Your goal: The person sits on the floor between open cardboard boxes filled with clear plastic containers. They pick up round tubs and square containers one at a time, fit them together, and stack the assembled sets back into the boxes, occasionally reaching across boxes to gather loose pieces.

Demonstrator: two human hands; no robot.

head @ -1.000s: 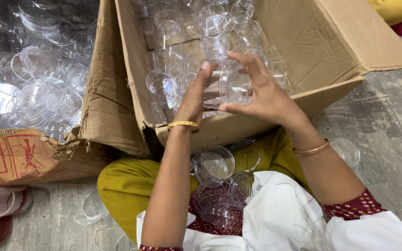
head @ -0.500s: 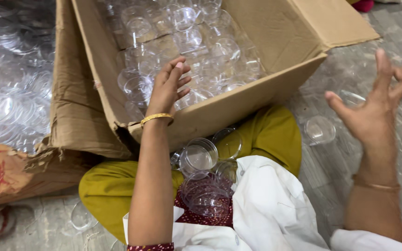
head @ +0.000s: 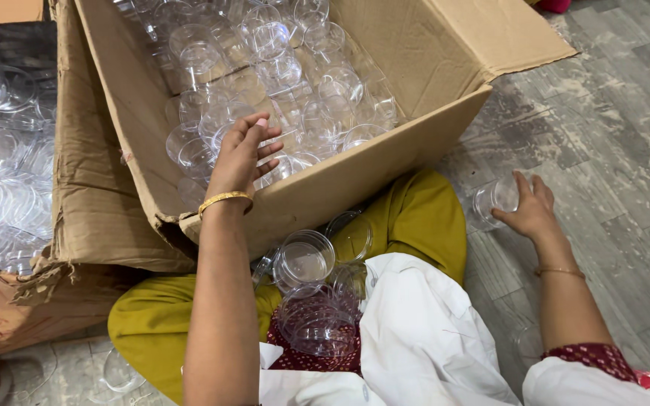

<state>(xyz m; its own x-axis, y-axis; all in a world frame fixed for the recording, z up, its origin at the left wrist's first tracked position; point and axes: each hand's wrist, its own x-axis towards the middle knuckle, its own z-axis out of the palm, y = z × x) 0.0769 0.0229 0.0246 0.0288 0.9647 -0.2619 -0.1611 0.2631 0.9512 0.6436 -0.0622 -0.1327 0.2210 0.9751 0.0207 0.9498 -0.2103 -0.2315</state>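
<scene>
Clear plastic container [head: 494,201] — round, on its side on the grey floor, more clear containers [head: 280,83] heaped in the cardboard box

Brown cardboard box [head: 385,162]; clear plastic cups [head: 280,71]; grey floor [head: 603,135]; mustard trousers [head: 415,218].

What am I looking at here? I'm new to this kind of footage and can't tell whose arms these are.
The camera sits on a person's head and looks down, so both arms are that person's own. They sit on a grey floor. The left hand reaches into a cardboard box full of clear plastic cups. The right hand touches one cup standing on the floor. More cups lie in the lap. Neither hand has closed around anything.
</scene>
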